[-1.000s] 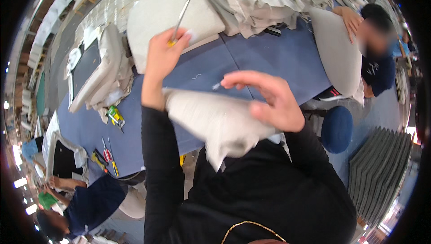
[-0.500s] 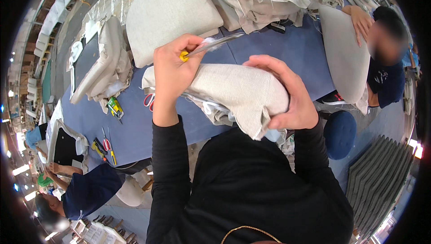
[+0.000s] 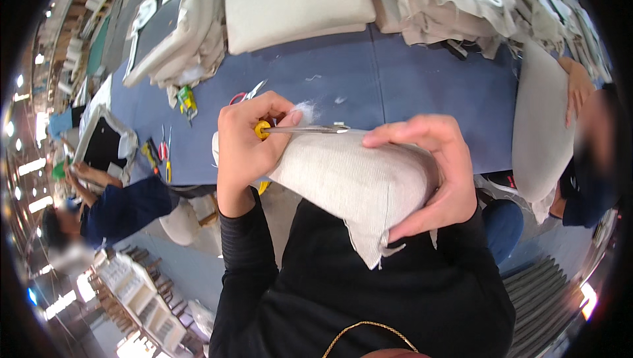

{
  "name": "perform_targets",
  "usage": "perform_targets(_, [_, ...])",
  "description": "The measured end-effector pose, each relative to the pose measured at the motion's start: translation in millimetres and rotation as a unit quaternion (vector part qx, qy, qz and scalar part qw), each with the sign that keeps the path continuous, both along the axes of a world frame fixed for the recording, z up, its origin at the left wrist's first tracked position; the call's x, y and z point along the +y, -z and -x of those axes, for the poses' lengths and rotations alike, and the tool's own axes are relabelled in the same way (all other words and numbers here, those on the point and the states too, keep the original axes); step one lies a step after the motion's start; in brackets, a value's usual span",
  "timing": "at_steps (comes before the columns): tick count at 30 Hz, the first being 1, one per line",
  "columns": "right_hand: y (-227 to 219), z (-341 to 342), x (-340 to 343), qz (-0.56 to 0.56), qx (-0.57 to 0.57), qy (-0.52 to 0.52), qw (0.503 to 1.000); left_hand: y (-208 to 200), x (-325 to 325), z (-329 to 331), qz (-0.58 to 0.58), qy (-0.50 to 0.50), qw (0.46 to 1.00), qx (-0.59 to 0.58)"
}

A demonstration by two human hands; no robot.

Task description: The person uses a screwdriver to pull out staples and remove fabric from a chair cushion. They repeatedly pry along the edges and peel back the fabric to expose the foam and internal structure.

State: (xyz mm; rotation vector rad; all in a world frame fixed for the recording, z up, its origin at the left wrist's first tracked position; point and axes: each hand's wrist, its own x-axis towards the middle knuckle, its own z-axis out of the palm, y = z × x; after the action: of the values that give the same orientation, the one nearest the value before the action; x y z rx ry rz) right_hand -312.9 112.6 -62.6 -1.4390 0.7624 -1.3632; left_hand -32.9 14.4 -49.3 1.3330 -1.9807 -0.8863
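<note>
A cushion in cream ribbed fabric is tilted in front of my body, a pointed corner of cloth hanging from its lower side. Closed fingers of my left hand hold a yellow-handled tool with a long metal shaft. Its shaft points right, along the cushion's upper edge, and I cannot tell if the tip touches the cloth. White stuffing fluff sticks out by the left fingertips. My right hand is wrapped round the right end of the cushion, thumb below and fingers on top.
On the blue table are red-handled scissors, a green-yellow packet and hand tools. Upholstered cushions line the far side. One person works at the left, another at the right beside an upright cushion.
The tool's shaft has come down from above the table to the cushion's upper edge. The cushion sits lower in view and its end is turned more toward me. The view has shifted too.
</note>
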Motion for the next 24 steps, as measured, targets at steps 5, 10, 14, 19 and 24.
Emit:
perform_targets(5, [-5.6, 4.4, -14.3, 0.184, 0.089, -0.116, 0.972, 5.3, 38.7, -17.0, -0.047, -0.053, 0.997, 0.027])
perform_targets(10, [-9.2, -3.3, -3.4, -0.133, -0.031, -0.108, 0.985, 3.5, 39.1, -8.1, 0.068, -0.097, 0.993, 0.016])
perform_targets(14, [-30.0, -16.0, -5.4, -0.241, 0.014, -0.134, 0.961, 3.1, 3.3, 6.0, 0.054, 0.024, 0.998, 0.0])
perform_targets(19, [-26.2, -26.6, -21.6, 0.02, 0.002, -0.104, 0.994, 21.9, -44.5, 13.2, 0.088, 0.045, 0.994, 0.049])
perform_targets(24, [-30.8, -26.3, -8.8, 0.03, 0.105, -0.021, 0.994, 18.1, -55.0, 19.4, 0.07, 0.098, 0.992, 0.04])
